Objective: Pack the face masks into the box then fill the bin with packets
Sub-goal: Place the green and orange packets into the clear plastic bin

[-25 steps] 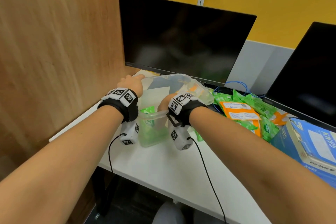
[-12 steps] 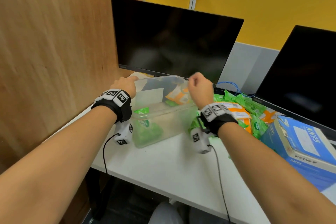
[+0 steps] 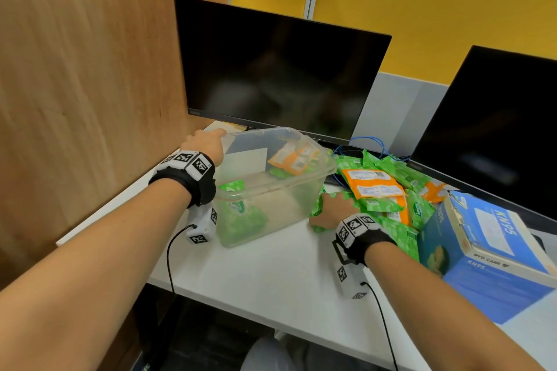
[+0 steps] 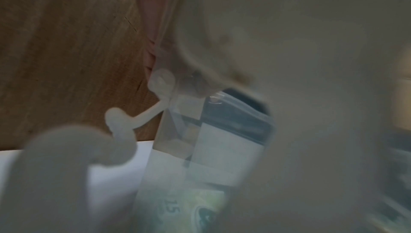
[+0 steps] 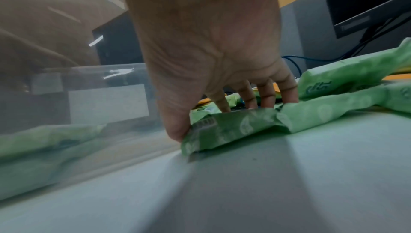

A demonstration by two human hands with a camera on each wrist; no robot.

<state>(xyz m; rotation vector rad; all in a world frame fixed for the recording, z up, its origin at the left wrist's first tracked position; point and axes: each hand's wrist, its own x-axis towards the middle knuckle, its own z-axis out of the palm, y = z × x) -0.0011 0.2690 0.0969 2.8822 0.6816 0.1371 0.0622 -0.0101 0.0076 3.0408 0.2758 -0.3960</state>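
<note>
A clear plastic bin [image 3: 289,205] stands mid-table with orange packets [image 3: 294,156] and a green packet [image 3: 241,214] inside. My left hand [image 3: 208,141] holds the bin's far left rim; the left wrist view is blurred and shows only the bin wall [image 4: 222,140]. Right of the bin lies a pile of green and orange packets [image 3: 376,187]. My right hand [image 3: 331,209] is down on the pile's near end. In the right wrist view my right hand [image 5: 200,122] pinches a green packet [image 5: 240,126] between thumb and fingers, beside the bin [image 5: 77,96].
A blue KN95 mask box [image 3: 488,250] sits at the right, against the pile. Two dark monitors [image 3: 277,75] [image 3: 497,129] stand behind, with blue cables [image 3: 367,141] between them. A wooden partition [image 3: 75,84] closes the left side. The white table [image 3: 271,274] shows bare in front of the bin.
My right hand came up out of the bin, leaving an orange packet inside, then moved right and down onto a green packet. The left hand stayed on the rim.
</note>
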